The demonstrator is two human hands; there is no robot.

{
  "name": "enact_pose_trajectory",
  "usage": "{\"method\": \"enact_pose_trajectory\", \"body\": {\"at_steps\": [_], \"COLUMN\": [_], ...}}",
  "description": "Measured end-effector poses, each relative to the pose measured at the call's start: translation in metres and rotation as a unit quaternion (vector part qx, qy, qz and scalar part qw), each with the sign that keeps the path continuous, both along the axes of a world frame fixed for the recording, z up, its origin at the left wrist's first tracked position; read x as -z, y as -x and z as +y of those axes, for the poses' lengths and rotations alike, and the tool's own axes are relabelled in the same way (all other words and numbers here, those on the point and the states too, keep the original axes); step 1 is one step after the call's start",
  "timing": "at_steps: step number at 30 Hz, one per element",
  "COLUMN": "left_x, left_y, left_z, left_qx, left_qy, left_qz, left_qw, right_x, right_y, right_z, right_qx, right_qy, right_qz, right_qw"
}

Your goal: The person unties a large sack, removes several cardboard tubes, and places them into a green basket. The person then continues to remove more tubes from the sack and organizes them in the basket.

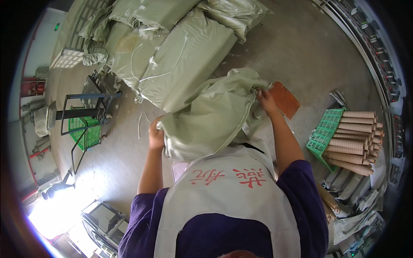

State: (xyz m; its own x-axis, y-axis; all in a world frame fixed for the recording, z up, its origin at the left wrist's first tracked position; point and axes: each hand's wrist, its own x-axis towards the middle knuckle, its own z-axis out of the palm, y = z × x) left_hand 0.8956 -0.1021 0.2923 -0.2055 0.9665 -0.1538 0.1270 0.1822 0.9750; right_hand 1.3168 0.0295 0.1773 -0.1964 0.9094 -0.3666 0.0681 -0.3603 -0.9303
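I hold a large pale green woven sack (215,114) out in front of me above the floor. My left hand (155,136) grips its lower left corner. My right hand (265,99) pinches its upper right edge, near the sack's mouth. The sack hangs slack and folded between both hands. A white apron (228,193) covers my chest over purple sleeves.
Several filled green sacks (180,56) lie piled on the concrete floor ahead. A dark metal trolley (88,114) with a green crate stands at left. A green crate (327,133) of cardboard tubes (355,142) sits at right, with a red-brown board (285,99) beyond my right hand.
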Motion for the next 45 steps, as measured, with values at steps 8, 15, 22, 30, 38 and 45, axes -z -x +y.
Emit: {"method": "enact_pose_trajectory", "body": {"at_steps": [8,15,22,30,38,45], "left_x": [-0.021,-0.040,-0.038,-0.045,-0.073,-0.130], "left_y": [0.053,0.095,0.126,0.146,0.174,0.205], "left_z": [-0.022,-0.077,-0.136,-0.174,-0.171,-0.145], "left_qx": [-0.221,-0.326,-0.407,-0.462,-0.487,-0.503], "left_qy": [0.024,0.034,0.055,0.072,0.059,0.002], "left_qz": [-0.487,-0.390,-0.289,-0.205,-0.110,0.066], "left_qw": [0.845,0.860,0.865,0.860,0.865,0.862], "right_x": [0.040,0.054,0.093,0.091,0.121,0.104], "right_y": [-0.012,0.000,-0.005,0.003,0.002,0.001], "right_z": [0.003,-0.004,0.000,-0.012,-0.002,-0.007], "right_qx": [0.030,0.063,0.145,0.102,0.054,0.065], "right_qy": [-0.009,0.125,0.109,0.133,0.145,0.081], "right_qz": [0.046,0.164,0.073,0.052,0.222,0.108], "right_qw": [0.998,0.976,0.981,0.984,0.963,0.989]}}
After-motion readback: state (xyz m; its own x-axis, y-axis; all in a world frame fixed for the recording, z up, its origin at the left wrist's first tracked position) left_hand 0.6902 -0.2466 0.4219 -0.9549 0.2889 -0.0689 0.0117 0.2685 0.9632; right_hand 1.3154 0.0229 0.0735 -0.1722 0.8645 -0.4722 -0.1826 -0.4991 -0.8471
